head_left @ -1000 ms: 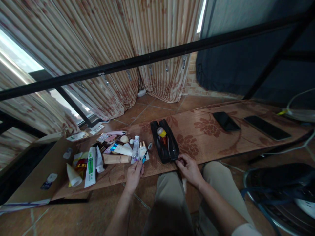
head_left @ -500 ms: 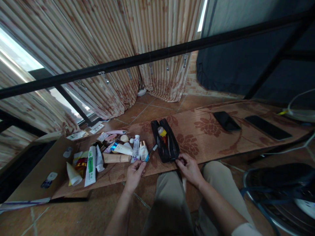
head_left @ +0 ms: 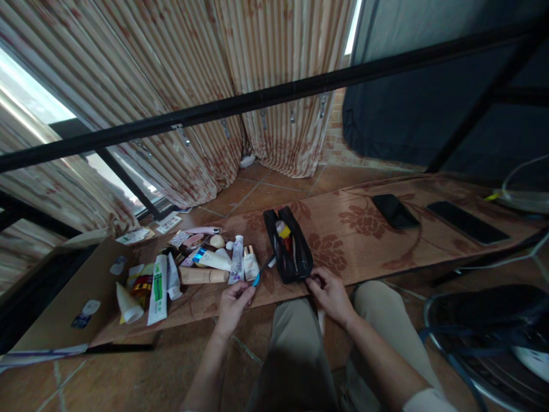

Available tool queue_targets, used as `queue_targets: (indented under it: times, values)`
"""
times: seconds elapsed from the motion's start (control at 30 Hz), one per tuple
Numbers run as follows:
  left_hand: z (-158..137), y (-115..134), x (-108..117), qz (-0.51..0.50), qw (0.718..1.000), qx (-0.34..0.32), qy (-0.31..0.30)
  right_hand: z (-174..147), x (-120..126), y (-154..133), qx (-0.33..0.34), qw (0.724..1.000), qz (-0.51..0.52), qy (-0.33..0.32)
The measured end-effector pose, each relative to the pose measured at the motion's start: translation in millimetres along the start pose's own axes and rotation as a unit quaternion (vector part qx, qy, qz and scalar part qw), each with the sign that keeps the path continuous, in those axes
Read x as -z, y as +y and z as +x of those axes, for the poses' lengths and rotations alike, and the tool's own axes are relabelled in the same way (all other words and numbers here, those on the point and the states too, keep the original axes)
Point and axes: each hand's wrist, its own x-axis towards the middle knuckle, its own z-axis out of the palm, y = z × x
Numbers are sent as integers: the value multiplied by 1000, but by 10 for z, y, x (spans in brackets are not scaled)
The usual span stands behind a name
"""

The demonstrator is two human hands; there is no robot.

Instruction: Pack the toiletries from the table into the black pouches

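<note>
My left hand [head_left: 234,305] is closed on the blue end of a toothbrush [head_left: 257,280], whose dark neck and pale head reach up to the left side of a black pouch [head_left: 300,252]. The pouch lies unzipped on the cloth, and a yellow-capped item [head_left: 283,230] and something reddish show inside. At the pouch's near right corner, my right hand [head_left: 328,293] pinches its edge. Left of the toothbrush lies a pile of cosmetics, with a cream bottle [head_left: 250,264] and a clear tube [head_left: 237,260] closest to it.
A cardboard box [head_left: 92,286] stands at the left end of the cloth-covered bench [head_left: 334,217], beside a white and green tube [head_left: 158,292]. Two dark phones [head_left: 394,210] lie to the right. A black rail [head_left: 257,102] crosses in front of the curtains [head_left: 184,63].
The toothbrush has tilted lower, and its head now sits against the pouch's left side. My right hand keeps its place at the pouch corner.
</note>
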Motion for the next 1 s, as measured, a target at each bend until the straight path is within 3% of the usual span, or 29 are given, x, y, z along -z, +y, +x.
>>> queue_targets:
  times: [1.0]
  values:
    - [-8,51,18,-3,1000,19,-7,-3,-7,28,7,1000,2,4]
